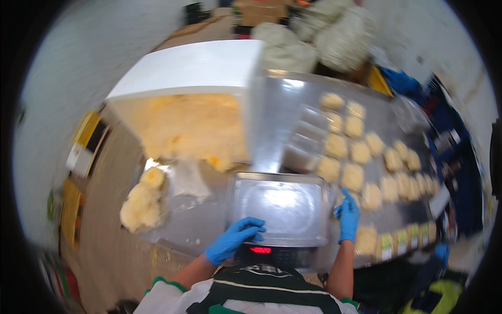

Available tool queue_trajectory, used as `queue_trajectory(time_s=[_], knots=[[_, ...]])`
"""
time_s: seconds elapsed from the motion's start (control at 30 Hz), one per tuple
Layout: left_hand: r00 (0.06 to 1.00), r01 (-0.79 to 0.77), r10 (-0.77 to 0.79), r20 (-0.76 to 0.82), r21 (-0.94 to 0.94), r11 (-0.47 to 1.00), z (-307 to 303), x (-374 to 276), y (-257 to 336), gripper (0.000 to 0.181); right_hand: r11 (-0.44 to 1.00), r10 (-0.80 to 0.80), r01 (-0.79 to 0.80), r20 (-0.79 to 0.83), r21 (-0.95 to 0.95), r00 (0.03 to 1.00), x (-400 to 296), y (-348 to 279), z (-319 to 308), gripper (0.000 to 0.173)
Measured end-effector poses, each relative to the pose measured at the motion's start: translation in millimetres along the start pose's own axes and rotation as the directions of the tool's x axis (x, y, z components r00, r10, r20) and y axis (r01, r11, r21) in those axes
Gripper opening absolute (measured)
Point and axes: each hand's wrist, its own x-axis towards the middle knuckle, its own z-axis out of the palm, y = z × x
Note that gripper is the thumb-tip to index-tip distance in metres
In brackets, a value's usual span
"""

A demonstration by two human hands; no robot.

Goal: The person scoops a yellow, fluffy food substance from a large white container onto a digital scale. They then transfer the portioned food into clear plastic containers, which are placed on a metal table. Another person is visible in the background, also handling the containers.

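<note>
A digital scale with a bare steel weighing tray (276,212) stands right before me, its red display lit. My left hand (237,239), in a blue glove, hovers at the tray's near left corner with fingers apart and nothing in them. My right hand (348,219), also gloved, is just right of the scale. Its fingers lie over a pack of pale, frilly food (355,198), perhaps snow fungus; whether they grip it is unclear. Loose pale clumps (143,202) lie left of the scale. More fill a white foam box (253,117) tipped on its side, open towards me.
Rows of filled packs (353,176) cover the right of the steel table (282,102). Stacked clear trays (306,137) stand behind the scale. Labelled packs (400,241) line the near right edge. Blue crates (459,168) border the right side. Bulky pale sacks (345,35) lie beyond.
</note>
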Motion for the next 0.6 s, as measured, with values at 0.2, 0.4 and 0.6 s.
queue_trajectory(time_s=[0.2, 0.4, 0.6], knots=[[0.993, -0.119, 0.118, -0.028, -0.018, 0.993, -43.8, -9.7, 17.7, 0.030, 0.162, -0.752, 0.832, 0.480, -0.531, 0.452, 106.7, -80.9, 134.5, 0.026], [0.945, -0.184, 0.214, -0.247, 0.136, 0.973, -164.2, -23.9, 67.2, 0.028, 0.696, -0.298, 0.541, 0.495, -0.473, 0.816, 167.3, -50.6, 128.4, 0.020], [0.678, -0.375, 0.612, -0.407, 0.525, 0.764, -317.5, 60.0, 183.6, 0.021, 0.868, -0.281, 0.410, 0.402, -0.281, 0.872, 68.8, -148.3, 122.0, 0.015]])
